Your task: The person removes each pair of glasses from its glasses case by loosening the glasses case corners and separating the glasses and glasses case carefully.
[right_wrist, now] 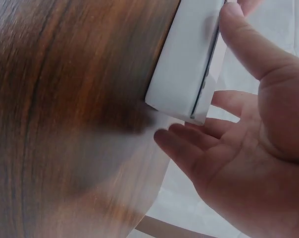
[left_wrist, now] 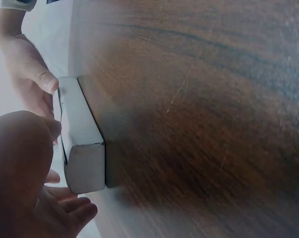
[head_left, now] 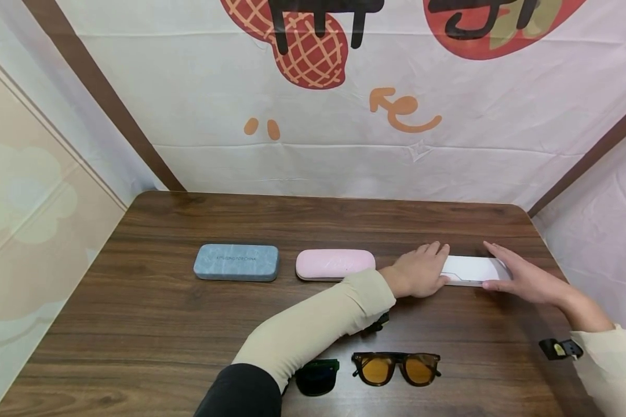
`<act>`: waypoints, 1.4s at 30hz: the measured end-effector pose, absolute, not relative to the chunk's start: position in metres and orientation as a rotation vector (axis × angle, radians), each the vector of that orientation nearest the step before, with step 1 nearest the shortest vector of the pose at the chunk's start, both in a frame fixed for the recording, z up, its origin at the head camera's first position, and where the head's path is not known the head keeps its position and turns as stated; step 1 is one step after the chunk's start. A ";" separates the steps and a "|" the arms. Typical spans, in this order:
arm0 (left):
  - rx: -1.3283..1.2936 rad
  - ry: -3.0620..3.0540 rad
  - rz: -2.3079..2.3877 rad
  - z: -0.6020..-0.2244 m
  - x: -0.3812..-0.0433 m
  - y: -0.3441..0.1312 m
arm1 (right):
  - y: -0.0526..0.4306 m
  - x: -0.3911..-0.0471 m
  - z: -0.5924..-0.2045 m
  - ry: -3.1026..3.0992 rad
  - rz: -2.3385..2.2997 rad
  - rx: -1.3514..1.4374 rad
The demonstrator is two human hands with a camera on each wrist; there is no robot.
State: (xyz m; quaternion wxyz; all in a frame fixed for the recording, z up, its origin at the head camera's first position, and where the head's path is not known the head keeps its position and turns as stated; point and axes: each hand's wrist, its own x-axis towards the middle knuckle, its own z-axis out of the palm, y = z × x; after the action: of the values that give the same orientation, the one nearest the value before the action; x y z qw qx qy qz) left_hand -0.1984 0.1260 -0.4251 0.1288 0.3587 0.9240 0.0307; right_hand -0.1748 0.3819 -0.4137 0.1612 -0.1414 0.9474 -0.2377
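Observation:
A white glasses case (head_left: 472, 270) lies on the table at the right, with a thin dark seam along its front side. My left hand (head_left: 419, 271) is at its left end, thumb by the front edge and fingers extended toward the back. At the opposite end is my right hand (head_left: 529, 277), thumb and fingers spread around the corner. In the right wrist view, the right thumb (right_wrist: 246, 37) touches the front edge of the case, while the other fingers extend past its end. The left fingers (left_wrist: 73, 210) reach beyond the near end in the left wrist view.
A pink glasses case (head_left: 335, 264) and a blue glasses case (head_left: 236, 262) lie in line to the left. Amber-lensed glasses (head_left: 396, 369) are nearer the front, beside dark sunglasses (head_left: 317, 377) partly covered by my left sleeve. Another black item (head_left: 377, 325) peeks out behind that forearm.

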 end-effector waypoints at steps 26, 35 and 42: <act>1.111 2.717 0.029 -0.432 -0.196 0.129 | 0.380 -0.172 -0.418 2.747 -0.669 -0.458; 1.128 2.720 0.036 -0.430 -0.194 0.127 | 0.381 -0.173 -0.418 2.749 -0.663 -0.456; 1.132 2.735 0.032 -0.430 -0.193 0.128 | 0.381 -0.171 -0.419 2.758 -0.666 -0.451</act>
State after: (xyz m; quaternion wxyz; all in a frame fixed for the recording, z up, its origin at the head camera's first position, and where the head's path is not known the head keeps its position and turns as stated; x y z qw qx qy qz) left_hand -0.1934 0.1276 -0.4298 0.0907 0.3810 0.9201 0.0106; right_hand -0.1712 0.3811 -0.4186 0.1339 -0.1556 0.9514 -0.2297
